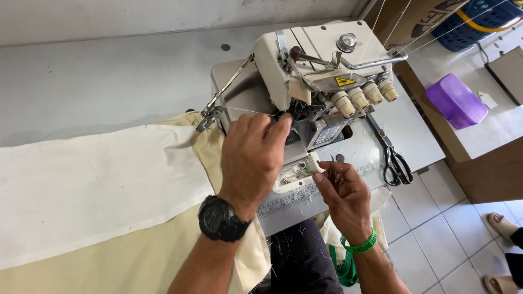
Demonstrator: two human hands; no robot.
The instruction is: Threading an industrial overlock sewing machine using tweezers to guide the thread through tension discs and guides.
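Threading the serger (316, 71): left hand (253, 158) pinching thread (248, 111) by the needles. Right hand (342, 193) pinching tweezers (333, 170); probably next, a steady feed.

A grey tabletop (109, 76) carries a cream overlock sewing machine (310, 71), long cream fabric (92, 185) spread to its left, and black scissors (393, 160) lying at its right edge.
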